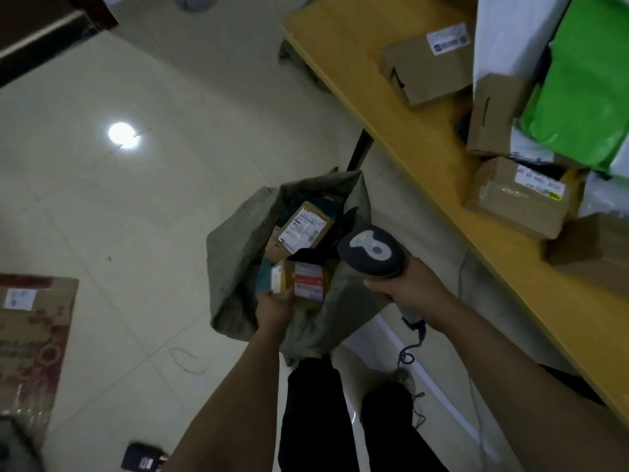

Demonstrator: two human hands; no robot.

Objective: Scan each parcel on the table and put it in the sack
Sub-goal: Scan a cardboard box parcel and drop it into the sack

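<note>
We hold a small parcel (308,281) with a red-and-white label in our left hand (275,306), whose fingers (269,297) are curled round its near end. The small parcel sits right at the open mouth of the grey-green sack (238,267), partly inside it. The sack stands on the tiled floor (136,216) just beside the bench (425,141). Deeper in the sack a brown packet (304,228) with a white label lies face up among darker wrappings.

Our right hand (408,287) grips the handle of a dark barcode scanner (371,252), fingers wrapped tight around it. The scanner's head is just beside the sack's rim and near the small parcel. Its coiled cord (410,352) hangs below the wrist.

On the yellow bench more parcels wait:
- a cardboard box (429,69) with a label at its far corner;
- a plain brown box (493,114) leaning against a green mailer bag (585,80);
- a taped box (520,195) with a handwritten label, touching the plain brown box's lower edge;
- a further carton (592,250) at the right edge of the view.

A white mailer bag (510,28) lies behind the green one.

A large printed carton (30,335) rests on the floor at the far left. A bright lamp reflection (124,134) shines on the tiles, well apart from the sack.
</note>
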